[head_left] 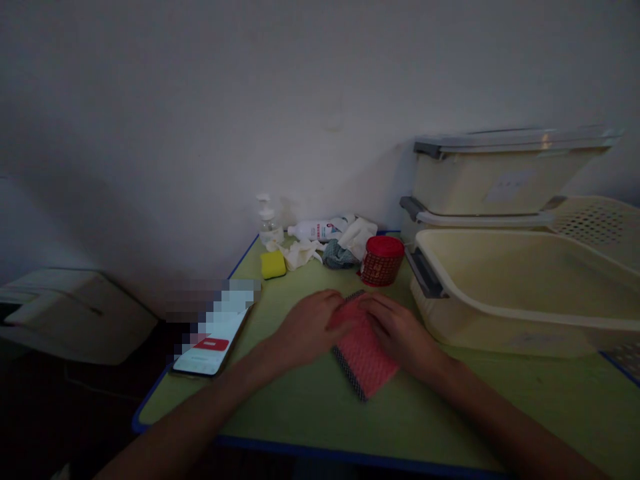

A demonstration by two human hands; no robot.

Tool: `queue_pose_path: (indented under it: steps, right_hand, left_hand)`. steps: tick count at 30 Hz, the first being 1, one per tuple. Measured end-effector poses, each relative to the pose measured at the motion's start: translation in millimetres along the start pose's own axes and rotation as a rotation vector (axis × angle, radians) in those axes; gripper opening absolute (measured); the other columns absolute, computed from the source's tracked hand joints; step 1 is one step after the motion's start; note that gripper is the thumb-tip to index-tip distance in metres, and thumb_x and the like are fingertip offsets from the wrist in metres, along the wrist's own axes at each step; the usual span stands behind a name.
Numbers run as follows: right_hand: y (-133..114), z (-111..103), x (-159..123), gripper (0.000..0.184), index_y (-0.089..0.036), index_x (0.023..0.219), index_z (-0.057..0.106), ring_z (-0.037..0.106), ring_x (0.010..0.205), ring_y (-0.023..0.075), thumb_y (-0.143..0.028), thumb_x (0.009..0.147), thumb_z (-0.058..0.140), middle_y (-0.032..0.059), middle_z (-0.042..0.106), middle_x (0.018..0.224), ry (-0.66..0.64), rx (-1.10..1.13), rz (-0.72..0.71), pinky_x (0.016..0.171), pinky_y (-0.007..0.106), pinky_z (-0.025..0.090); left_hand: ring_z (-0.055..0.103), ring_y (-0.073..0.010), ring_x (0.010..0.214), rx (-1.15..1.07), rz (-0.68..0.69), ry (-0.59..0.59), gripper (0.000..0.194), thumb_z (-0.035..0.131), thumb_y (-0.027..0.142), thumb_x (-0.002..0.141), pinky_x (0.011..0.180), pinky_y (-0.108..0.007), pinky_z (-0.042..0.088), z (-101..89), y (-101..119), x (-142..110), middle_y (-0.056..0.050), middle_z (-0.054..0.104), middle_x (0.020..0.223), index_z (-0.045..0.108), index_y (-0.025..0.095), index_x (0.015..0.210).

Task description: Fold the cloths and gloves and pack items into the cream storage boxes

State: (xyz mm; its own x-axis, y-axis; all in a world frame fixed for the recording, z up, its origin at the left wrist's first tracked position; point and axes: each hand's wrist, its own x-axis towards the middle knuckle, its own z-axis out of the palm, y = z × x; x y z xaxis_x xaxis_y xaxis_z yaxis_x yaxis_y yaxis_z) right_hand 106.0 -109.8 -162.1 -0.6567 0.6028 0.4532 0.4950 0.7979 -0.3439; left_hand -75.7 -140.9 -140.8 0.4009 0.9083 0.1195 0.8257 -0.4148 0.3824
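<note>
A pink folded cloth (369, 363) with a black-and-white checked border lies at a slant on the green table in front of me. My left hand (314, 328) is at its left far edge, thumb over the top and fingers curled at the border, slightly blurred. From the other side, my right hand (400, 330) has its bent fingers pressed on the far right part of the cloth. The fingertips of both hands are close together and partly hidden. Just beyond them stands a red round container (383, 261) with a patterned side.
To the right is an open cream bin (505, 327), with stacked lidded boxes (480, 183) behind. A phone (217, 330) lies at the left edge. A yellow sponge (273, 265), pump bottle (269, 230), white bottle (315, 231), grey cloth (339, 255) and crumpled tissue (301, 255) sit near the wall.
</note>
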Motion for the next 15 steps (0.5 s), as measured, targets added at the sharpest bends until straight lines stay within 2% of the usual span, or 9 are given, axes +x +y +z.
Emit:
queue_pose_path:
  steps: [2, 4, 7, 11, 15]
  right_hand:
    - [-2.0, -0.2, 2.5, 0.026, -0.014, 0.094, 0.059, 0.060, 0.091, 0.0195, -0.003, 0.081, 0.040, 0.0107, 0.061, 0.096, -0.038, 0.014, -0.014, 0.080, 0.036, 0.052]
    - [-4.8, 0.6, 6.4, 0.026, -0.015, 0.095, 0.059, 0.059, 0.091, 0.0189, -0.003, 0.080, 0.042, 0.0093, 0.061, 0.097, -0.101, 0.052, -0.046, 0.079, 0.035, 0.051]
    - [-9.0, 4.1, 14.5, 0.031, -0.016, 0.100, 0.058, 0.057, 0.093, 0.0187, -0.001, 0.078, 0.042, 0.0090, 0.060, 0.101, -0.212, 0.080, -0.095, 0.081, 0.035, 0.049]
    - [-12.2, 12.9, 25.8, 0.042, -0.017, 0.108, 0.056, 0.053, 0.100, 0.0188, 0.004, 0.076, 0.038, 0.0091, 0.058, 0.110, -0.298, 0.064, -0.188, 0.085, 0.035, 0.045]
    - [-11.3, 22.9, 30.8, 0.037, -0.016, 0.106, 0.056, 0.051, 0.096, 0.0195, 0.001, 0.079, 0.039, 0.0089, 0.060, 0.106, -0.307, 0.057, -0.246, 0.085, 0.036, 0.043]
  left_hand:
    - [0.059, -0.0237, 0.097, -0.014, -0.128, 0.037, 0.033, 0.047, 0.036, 0.083, 0.084, -0.036, 0.045, -13.2, -19.2, 1.0, -0.011, 0.063, 0.106, 0.058, 0.012, 0.103]
    - [0.061, -0.0220, 0.085, -0.039, -0.187, -0.018, 0.029, 0.051, 0.034, 0.080, 0.073, -0.033, 0.046, -18.0, -37.1, 1.6, -0.009, 0.065, 0.094, 0.060, 0.012, 0.097]
    - [0.059, -0.0181, 0.072, -0.095, -0.202, -0.113, 0.022, 0.053, 0.032, 0.076, 0.061, -0.027, 0.043, -14.9, -54.8, 1.6, -0.005, 0.064, 0.079, 0.060, 0.014, 0.087]
    - [0.055, -0.0148, 0.063, -0.137, -0.219, -0.138, 0.014, 0.052, 0.028, 0.073, 0.055, -0.024, 0.037, -7.9, -60.8, 1.6, -0.002, 0.061, 0.070, 0.059, 0.015, 0.077]
    - [0.052, -0.0139, 0.060, -0.161, -0.266, -0.148, 0.010, 0.053, 0.025, 0.069, 0.053, -0.023, 0.034, -4.9, -58.4, 1.9, -0.001, 0.058, 0.065, 0.057, 0.016, 0.071]
